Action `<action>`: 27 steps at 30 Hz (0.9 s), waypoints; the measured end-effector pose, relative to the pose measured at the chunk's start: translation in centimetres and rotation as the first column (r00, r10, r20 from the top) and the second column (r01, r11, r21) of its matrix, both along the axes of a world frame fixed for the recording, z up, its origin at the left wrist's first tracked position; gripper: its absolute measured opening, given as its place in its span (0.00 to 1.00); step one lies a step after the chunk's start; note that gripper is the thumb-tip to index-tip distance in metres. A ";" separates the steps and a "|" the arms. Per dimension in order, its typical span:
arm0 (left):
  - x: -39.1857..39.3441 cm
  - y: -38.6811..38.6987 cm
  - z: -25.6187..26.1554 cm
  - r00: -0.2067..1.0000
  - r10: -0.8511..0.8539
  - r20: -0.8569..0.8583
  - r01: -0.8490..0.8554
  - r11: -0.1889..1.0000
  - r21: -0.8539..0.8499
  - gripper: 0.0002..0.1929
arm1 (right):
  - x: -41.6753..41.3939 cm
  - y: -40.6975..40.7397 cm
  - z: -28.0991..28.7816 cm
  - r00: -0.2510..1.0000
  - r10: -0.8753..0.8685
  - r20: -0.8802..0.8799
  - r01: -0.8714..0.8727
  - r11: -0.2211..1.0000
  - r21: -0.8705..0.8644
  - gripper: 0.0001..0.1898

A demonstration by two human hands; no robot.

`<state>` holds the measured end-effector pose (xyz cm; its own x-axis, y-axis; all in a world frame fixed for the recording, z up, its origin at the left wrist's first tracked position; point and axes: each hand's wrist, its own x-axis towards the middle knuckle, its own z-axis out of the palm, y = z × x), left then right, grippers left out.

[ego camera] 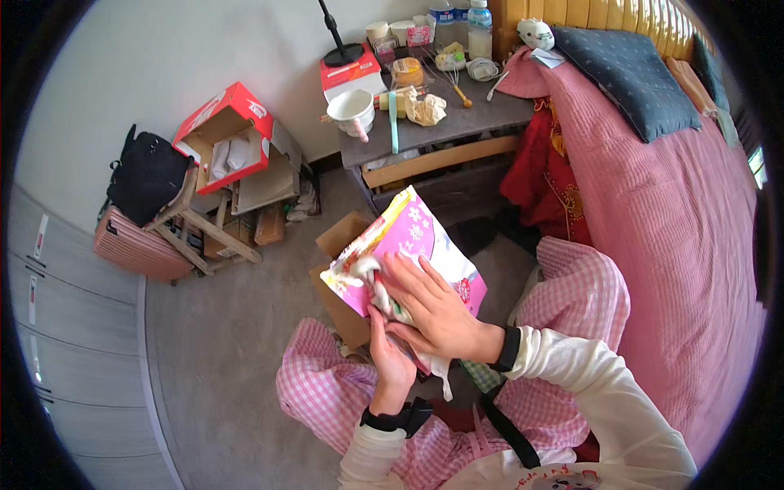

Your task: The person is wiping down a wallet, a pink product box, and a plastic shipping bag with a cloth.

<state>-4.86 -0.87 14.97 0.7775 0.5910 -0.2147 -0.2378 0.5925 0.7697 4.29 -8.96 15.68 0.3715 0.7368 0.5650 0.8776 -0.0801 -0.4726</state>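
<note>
A pink-and-white plastic packaging bag (456,260) with printed writing and a yellow edge is tilted between my hands, above my lap. Along its left part lies a twisted, crumpled whitish plastic bag (383,297), partly covered by my fingers. My left hand (392,361) supports the lower left side, with the thumb up along the crumpled plastic. Across the front lies my right hand (438,306), its fingers stretched flat over both bags and pressing them together. A white end of plastic (444,376) hangs below my right wrist. Behind the packaging stands an open cardboard box (346,236) on the floor.
A dark table (502,113) ahead carries a white mug (352,110), a turquoise-handled utensil (393,122), a whisk (459,92) and bottles (479,30). A pink-covered bed (661,245) is at right. Leftward stand a wooden stool (214,233), a red Nike shoebox (251,110) and a pink suitcase (138,248).
</note>
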 end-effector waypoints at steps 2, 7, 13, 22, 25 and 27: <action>0.1 0.9 0.3 0.998 -0.036 -0.050 0.032 0.996 -0.078 0.27 | 0.0 0.7 0.4 0.998 0.031 -0.049 -0.027 0.997 0.076 0.34; -0.6 1.5 -0.7 0.999 0.031 0.041 -0.027 0.995 -0.094 0.28 | 0.0 1.6 -0.4 0.977 0.209 -0.035 -0.202 0.967 0.156 0.30; 0.0 1.3 -1.4 0.979 0.190 0.072 -0.185 0.980 -0.068 0.29 | -1.0 2.1 0.3 0.961 0.202 0.191 -0.219 0.973 0.076 0.29; -0.7 2.0 -1.2 0.974 0.218 0.064 -0.219 0.976 0.015 0.27 | -0.7 3.2 -0.1 0.958 0.257 0.130 -0.273 0.954 0.128 0.29; -0.9 2.5 -1.6 0.983 0.166 0.080 -0.173 0.981 0.087 0.27 | -0.8 3.7 -0.8 0.957 0.283 0.069 -0.291 0.943 0.161 0.29; -0.8 2.1 -1.6 0.974 0.219 0.065 -0.222 0.974 0.046 0.30 | -1.0 3.7 -0.9 0.954 0.293 0.065 -0.300 0.942 0.151 0.29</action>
